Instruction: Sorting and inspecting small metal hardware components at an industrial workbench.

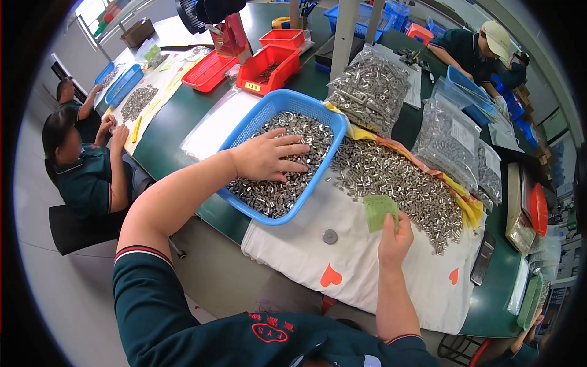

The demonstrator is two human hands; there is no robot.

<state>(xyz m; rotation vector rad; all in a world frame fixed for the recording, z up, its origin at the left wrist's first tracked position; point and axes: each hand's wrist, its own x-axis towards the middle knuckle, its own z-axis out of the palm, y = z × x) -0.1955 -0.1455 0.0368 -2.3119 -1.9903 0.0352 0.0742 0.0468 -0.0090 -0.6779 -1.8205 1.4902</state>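
While right hand [395,240] holds green slip [378,212], red bin [287,71] bears label [252,86].

Can't see the floor of the blue basket [251,121] from here, metal bits [263,197] bury it. Left hand [266,157] covers some too. Black fan [191,14] gets chopped off up top.

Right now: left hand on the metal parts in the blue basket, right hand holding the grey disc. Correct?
Not quite: the head view shows the right hand holding a green slip; the grey disc lies on the cloth. Left hand on the metal parts in the blue basket is right.
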